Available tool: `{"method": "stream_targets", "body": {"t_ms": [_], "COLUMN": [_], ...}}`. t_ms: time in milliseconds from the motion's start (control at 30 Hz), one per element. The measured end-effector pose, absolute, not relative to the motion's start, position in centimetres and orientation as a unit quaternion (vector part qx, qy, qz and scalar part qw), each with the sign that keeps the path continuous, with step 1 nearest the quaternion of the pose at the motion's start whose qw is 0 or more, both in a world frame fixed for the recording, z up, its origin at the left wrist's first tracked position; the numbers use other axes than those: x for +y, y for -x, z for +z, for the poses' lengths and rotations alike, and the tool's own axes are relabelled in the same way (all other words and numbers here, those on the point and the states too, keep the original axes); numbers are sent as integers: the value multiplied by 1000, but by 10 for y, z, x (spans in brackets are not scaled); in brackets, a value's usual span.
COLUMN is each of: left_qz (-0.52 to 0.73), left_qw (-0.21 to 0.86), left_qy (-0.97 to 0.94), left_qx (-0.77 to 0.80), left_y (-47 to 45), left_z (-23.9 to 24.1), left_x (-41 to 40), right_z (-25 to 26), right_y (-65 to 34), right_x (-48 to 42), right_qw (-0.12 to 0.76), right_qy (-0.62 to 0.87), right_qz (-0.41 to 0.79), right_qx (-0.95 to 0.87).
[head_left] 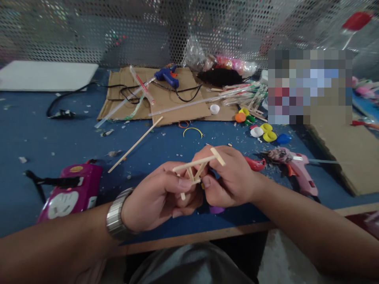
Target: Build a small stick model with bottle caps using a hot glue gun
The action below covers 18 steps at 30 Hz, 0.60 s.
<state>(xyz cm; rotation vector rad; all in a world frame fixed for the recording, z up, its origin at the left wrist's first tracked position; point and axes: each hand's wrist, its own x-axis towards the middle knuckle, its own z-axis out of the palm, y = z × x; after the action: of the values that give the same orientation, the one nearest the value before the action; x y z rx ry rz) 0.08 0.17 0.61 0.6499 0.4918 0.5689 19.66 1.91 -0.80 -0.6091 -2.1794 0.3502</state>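
The thumb and fingers of the left hand (160, 197) are pressed together, pinching the lower legs of a small stick frame (197, 163). The right hand (231, 177) pinches its other side, thumb against curled fingers. The frame is held above the blue table (44, 138), close to the table's wooden front edge (207, 233). A purple cap (217, 210) lies just under the hands. A wristwatch (117, 215) sits on the left wrist, near a magenta power strip (71, 191). To the right lie red scissors (254, 163) and a pink glue gun (296, 169). Bare table shows between the hands and a long wooden stick (134, 144). Beyond the stick lies cardboard (166, 98), with a blue glue gun (167, 75) on it.
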Motion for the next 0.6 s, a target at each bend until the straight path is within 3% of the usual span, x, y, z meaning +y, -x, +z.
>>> {"method": "stream_targets", "body": {"t_ms": [433,600], "left_qz": [271,259], "left_qw": [885,885], "left_qy": [-315,-317], "left_qx": [210,223], "left_y": [3,6], "left_z": [4,-2], "left_x": [1,0], "right_z": [-9,-6], "right_y": [-196,-199], "right_x": [18,19], "right_qw": [420,442], "right_qy": [247,220], "right_qz": [167,232], "right_qx": [-857,-838]}}
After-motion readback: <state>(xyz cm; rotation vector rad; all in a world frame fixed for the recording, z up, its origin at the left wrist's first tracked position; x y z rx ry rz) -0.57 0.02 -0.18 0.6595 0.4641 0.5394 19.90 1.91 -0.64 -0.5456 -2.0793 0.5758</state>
